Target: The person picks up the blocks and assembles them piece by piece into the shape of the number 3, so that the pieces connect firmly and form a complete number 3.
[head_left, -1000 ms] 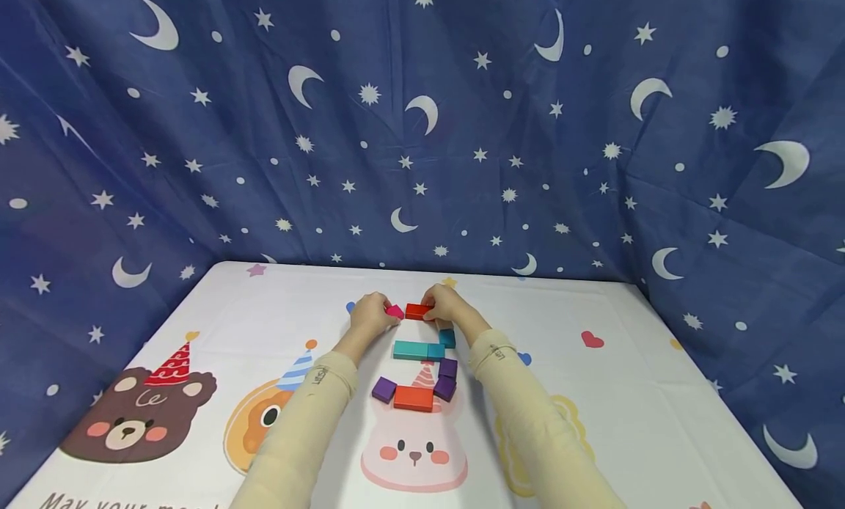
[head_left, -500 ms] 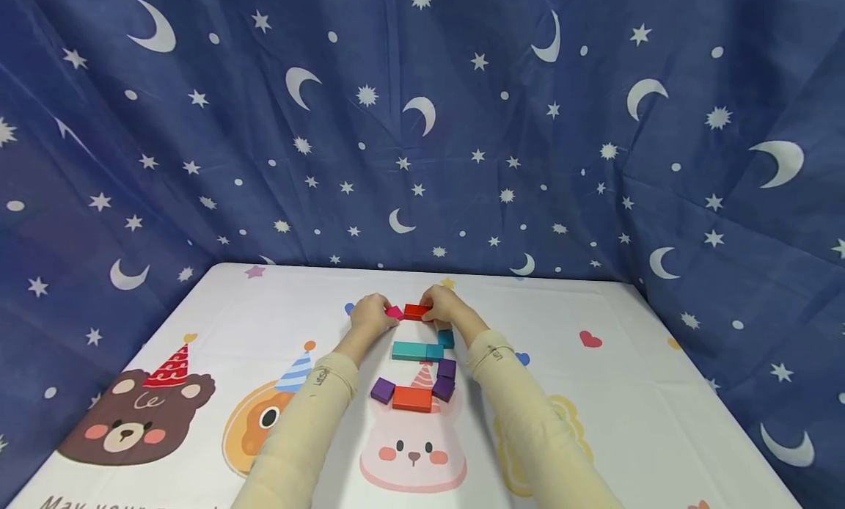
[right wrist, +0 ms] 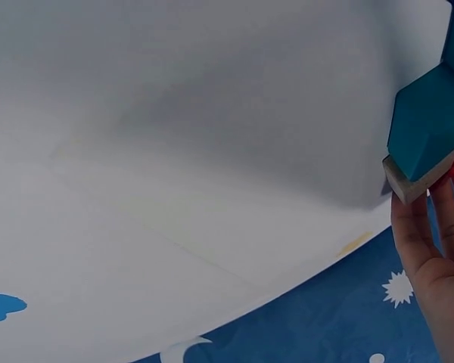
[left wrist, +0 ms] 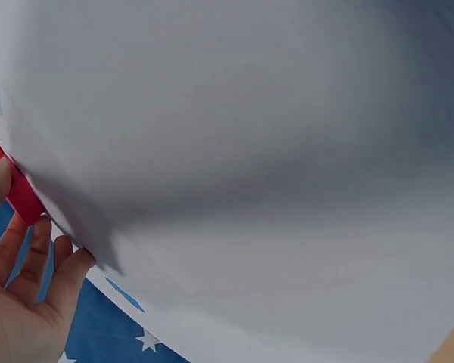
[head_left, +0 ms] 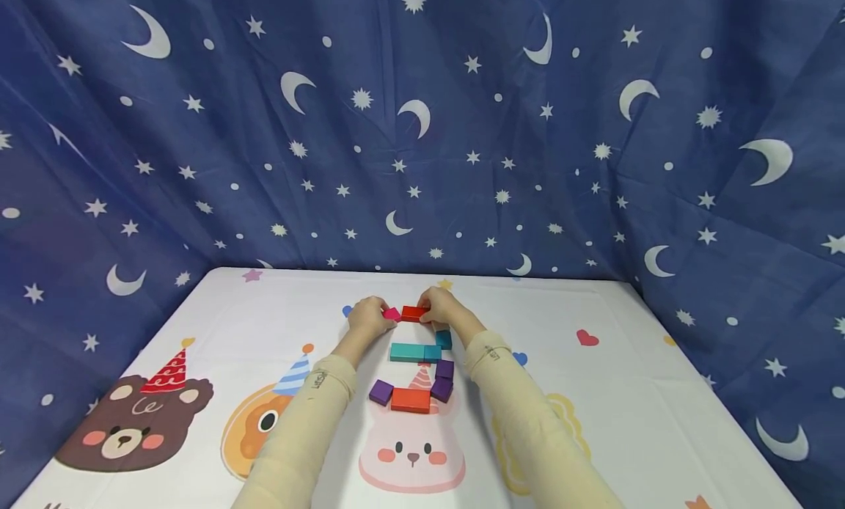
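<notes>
At the far side of the block figure, my left hand (head_left: 366, 317) pinches a small pink block (head_left: 392, 315) between thumb and fingers. Just right of it lies a long red block (head_left: 412, 314), its right end gripped by my right hand (head_left: 444, 307). In the right wrist view a teal block (right wrist: 424, 125) and a pale wood-coloured block (right wrist: 405, 185) sit close beside the right fingers. Nearer me, a turquoise block (head_left: 407, 353) lies crosswise. Two purple blocks (head_left: 441, 389) run down the right side to an orange-red block (head_left: 410, 400), with another purple block (head_left: 381, 392) at its left end.
The blocks lie on a white tablecloth (head_left: 634, 421) printed with cartoon animals, among them a brown bear (head_left: 132, 428) at left. Behind the table's far edge hangs a dark blue curtain (head_left: 455, 223) with moons and stars.
</notes>
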Demonstrator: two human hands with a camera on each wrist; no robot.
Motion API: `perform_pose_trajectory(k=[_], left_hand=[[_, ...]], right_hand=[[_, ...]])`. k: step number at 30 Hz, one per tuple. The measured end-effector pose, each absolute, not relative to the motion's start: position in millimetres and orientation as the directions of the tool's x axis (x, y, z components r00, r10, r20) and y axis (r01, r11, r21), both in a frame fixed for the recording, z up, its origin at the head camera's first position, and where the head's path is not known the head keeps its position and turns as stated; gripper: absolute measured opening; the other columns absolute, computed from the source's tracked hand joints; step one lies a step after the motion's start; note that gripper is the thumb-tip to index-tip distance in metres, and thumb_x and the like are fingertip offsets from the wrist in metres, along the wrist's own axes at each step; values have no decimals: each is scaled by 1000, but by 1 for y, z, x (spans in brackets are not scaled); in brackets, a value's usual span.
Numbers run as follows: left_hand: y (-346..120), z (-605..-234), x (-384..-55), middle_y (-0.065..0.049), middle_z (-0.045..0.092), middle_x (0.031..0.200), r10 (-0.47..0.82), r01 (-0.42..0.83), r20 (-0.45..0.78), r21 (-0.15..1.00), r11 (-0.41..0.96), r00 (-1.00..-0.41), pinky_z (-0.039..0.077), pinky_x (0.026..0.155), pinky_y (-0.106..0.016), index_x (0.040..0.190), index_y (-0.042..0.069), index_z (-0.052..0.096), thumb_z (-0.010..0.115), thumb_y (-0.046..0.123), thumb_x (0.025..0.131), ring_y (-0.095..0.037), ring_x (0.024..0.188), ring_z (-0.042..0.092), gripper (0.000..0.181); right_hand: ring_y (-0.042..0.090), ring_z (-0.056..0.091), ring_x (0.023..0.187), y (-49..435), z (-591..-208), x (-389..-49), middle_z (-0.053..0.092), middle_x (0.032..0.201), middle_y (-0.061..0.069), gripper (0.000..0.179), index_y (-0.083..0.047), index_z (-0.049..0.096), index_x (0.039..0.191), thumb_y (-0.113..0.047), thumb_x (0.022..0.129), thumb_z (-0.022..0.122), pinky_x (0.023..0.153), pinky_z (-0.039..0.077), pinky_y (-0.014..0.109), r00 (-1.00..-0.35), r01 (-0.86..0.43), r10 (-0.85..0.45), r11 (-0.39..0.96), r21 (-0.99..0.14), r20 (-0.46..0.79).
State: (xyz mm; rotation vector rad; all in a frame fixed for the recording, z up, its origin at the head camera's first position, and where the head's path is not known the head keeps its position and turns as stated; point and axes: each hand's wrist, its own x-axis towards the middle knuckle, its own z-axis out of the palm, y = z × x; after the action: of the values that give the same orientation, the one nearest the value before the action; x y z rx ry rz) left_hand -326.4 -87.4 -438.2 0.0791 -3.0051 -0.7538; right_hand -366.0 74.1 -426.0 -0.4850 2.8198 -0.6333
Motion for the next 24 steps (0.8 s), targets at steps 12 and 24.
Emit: perform_pose_trajectory(k=[12, 24], left_hand=[[-84, -441, -325, -15, 70, 96, -61, -34, 45, 461, 887, -997, 49, 80, -40, 99, -1, 68, 80, 20, 72, -29, 87, 62, 35], [-87, -441, -320, -17, 68, 105, -71, -57, 10, 496, 867, -997, 48, 86, -41, 111, -2, 65, 79, 21, 73, -31, 96, 60, 47]], right_hand=[[23, 55, 99, 76, -426, -363, 64, 113, 12, 35, -2, 64, 115, -12, 81, 73, 100, 44, 36, -915, -270, -368, 864, -425, -167], [25, 54, 109, 78, -425, -359, 58, 126, 15, 52, -3, 54, 128, -14, 81, 73, 104, 41, 37, -904, -240, -373, 848, -473, -210]])
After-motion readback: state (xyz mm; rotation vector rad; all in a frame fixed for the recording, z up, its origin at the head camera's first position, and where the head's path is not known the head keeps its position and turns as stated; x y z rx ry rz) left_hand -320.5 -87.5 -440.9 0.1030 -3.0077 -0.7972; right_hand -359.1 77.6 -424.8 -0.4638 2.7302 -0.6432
